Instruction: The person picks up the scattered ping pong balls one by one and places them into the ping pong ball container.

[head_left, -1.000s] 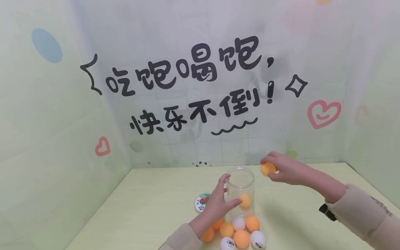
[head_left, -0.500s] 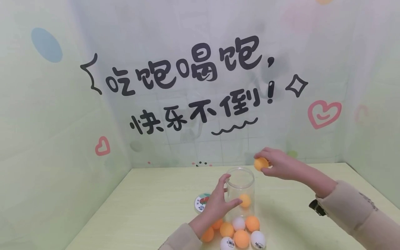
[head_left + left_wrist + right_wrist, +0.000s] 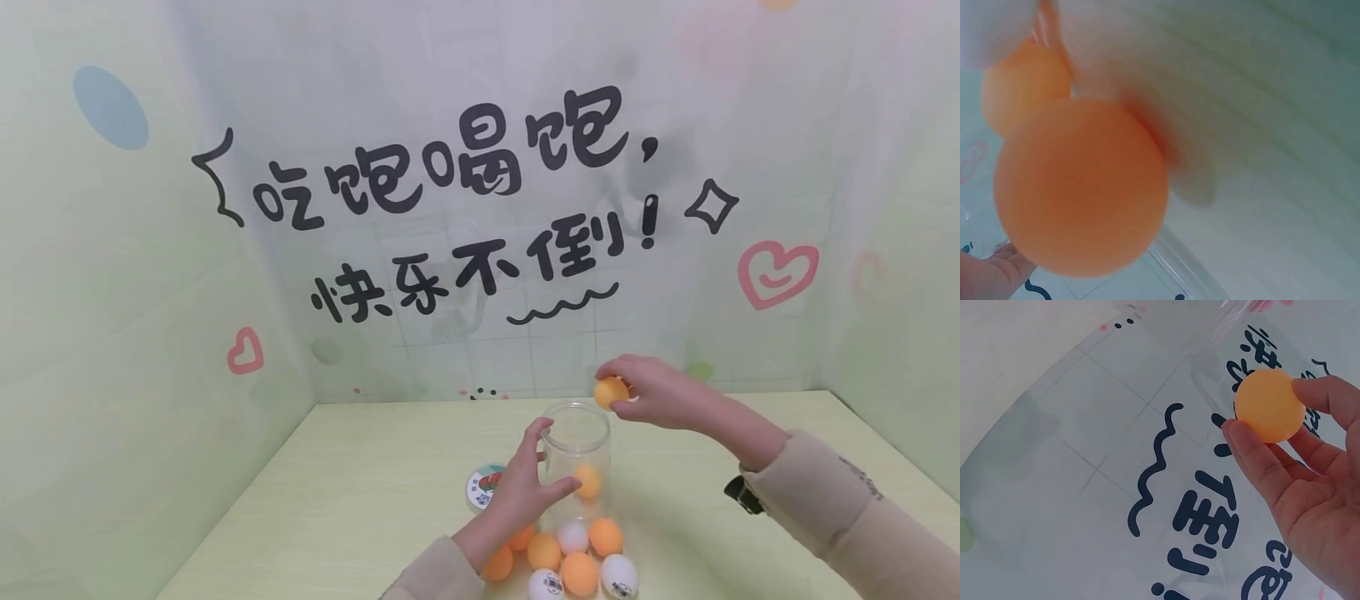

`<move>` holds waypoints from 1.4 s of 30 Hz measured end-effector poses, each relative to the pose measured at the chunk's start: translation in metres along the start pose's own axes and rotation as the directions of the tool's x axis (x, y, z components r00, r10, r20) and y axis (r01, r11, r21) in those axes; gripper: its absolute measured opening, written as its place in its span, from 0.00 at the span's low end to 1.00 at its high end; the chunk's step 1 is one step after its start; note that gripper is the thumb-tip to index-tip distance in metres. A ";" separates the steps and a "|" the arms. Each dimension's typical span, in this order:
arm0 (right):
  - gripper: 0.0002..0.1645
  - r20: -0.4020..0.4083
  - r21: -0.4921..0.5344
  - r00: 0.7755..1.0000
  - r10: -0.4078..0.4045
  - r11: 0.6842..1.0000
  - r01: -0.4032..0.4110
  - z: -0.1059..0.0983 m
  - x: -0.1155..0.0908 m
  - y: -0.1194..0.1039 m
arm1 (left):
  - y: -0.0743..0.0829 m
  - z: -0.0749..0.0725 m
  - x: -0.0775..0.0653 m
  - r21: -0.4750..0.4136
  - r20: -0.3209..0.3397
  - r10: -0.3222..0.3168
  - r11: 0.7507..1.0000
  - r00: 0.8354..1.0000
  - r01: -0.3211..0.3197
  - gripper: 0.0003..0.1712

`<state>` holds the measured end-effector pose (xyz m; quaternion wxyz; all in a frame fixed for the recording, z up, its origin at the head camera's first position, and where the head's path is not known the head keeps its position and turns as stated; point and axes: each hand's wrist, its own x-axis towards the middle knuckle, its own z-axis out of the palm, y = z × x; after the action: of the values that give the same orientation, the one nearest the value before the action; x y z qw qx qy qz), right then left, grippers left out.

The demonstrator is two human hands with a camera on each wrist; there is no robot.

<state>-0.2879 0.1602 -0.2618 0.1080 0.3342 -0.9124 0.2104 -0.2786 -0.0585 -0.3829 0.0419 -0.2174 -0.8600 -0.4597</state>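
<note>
A clear plastic jar (image 3: 572,442) stands upright on the table, open at the top. My left hand (image 3: 521,492) grips its left side, thumb in front. Through the jar wall an orange ping-pong ball (image 3: 588,481) shows low inside, partly behind the thumb. Just right of the rim and slightly above it, my right hand (image 3: 663,393) pinches another orange ping-pong ball (image 3: 611,393) between thumb and fingers. That same ball (image 3: 1270,405) also shows in the right wrist view. An orange ball (image 3: 1082,187) fills much of the left wrist view, hiding part of the left hand.
In front of the jar several loose balls lie close together, among them an orange ball (image 3: 544,552) and a white ball (image 3: 619,575) with dark print. A round printed lid (image 3: 483,487) lies left of the jar. Printed curtains stand behind the pale table (image 3: 360,467).
My right hand has moved left with its orange ball, from well right of the jar to close beside the rim. The left hand and jar have stayed put.
</note>
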 end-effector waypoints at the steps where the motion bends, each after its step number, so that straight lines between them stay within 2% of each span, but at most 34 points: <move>1: 0.18 -0.003 -0.002 1.000 -0.011 1.000 0.011 0.001 0.000 0.000 | 0.000 0.000 0.000 -0.001 0.001 0.001 1.000 1.000 -0.001 0.44; 5: 0.17 -0.007 -0.015 0.999 -0.041 0.999 0.041 0.003 0.003 -0.002 | 0.000 0.000 0.000 -0.002 0.001 0.006 1.000 1.000 -0.006 0.44; 18: 0.17 -0.006 -0.018 0.999 -0.054 0.998 0.054 0.010 0.011 -0.009 | -0.001 0.000 0.000 0.025 -0.006 0.014 1.000 1.000 -0.014 0.45; 27: 0.17 -0.012 -0.039 0.995 -0.102 0.994 0.102 0.018 0.017 -0.009 | -0.003 0.001 0.001 0.036 -0.018 0.026 0.999 1.000 -0.025 0.45; 42: 0.17 0.009 -0.050 0.996 -0.087 0.995 0.087 0.025 0.020 -0.014 | -0.002 0.000 0.000 0.020 -0.009 0.022 1.000 1.000 -0.022 0.45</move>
<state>-0.2955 0.1276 -0.2728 0.1224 0.3714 -0.9024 0.1812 -0.2791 -0.0592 -0.3843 0.0532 -0.2242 -0.8619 -0.4516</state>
